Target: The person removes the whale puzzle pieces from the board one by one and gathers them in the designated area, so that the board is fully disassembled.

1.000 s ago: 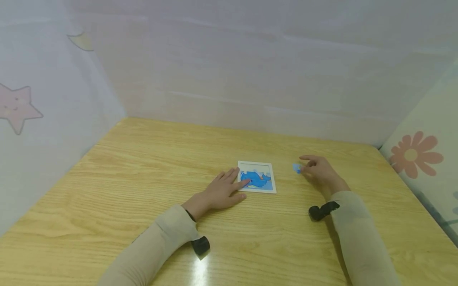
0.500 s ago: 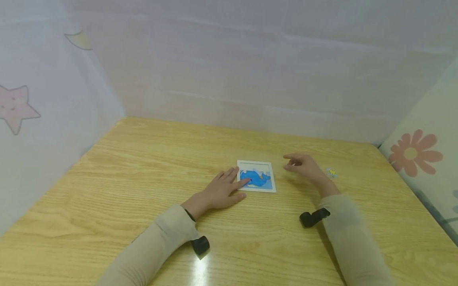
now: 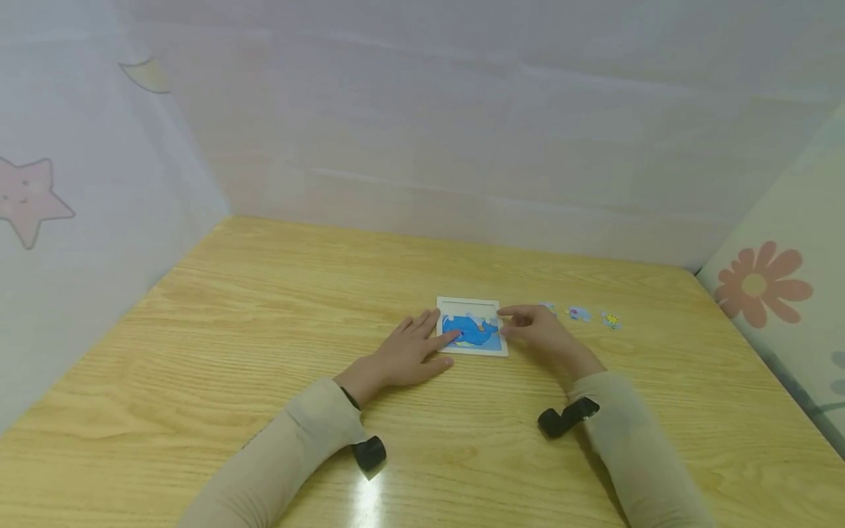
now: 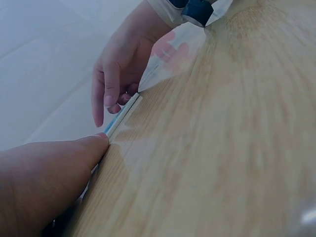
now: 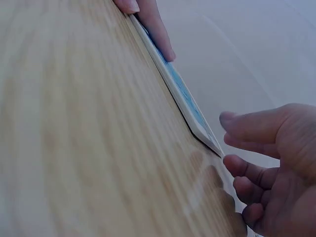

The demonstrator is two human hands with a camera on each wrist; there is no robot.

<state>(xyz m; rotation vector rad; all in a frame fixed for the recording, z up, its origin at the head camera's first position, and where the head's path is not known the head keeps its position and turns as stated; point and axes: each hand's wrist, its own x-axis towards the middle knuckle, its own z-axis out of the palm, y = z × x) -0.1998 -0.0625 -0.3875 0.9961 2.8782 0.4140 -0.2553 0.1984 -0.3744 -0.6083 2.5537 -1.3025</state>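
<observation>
A square whale jigsaw puzzle [image 3: 483, 336] in a white frame lies flat on the table. My left hand [image 3: 405, 355] rests on its left side with fingers spread, the index finger reaching over the whale. At the right edge my right hand [image 3: 545, 331] hovers with thumb and index finger apart. In the right wrist view, the right hand [image 5: 291, 168] has its other fingers loosely curled beside the frame's corner, and I see nothing held. A pale strip along the top of the puzzle has no whale picture on it.
Right of the puzzle lie loose jigsaw pieces: a yellow-flowered one [image 3: 611, 320], a blue one with a pink spot [image 3: 579, 314], and one [image 3: 547, 306] partly hidden by the right hand. The wooden table [image 3: 297, 293] meets pale cloth walls [image 3: 422, 147].
My right hand has moved left from the blue piece to the puzzle's right edge, leaving that piece on the table and uncovering the others. My left hand has stayed put.
</observation>
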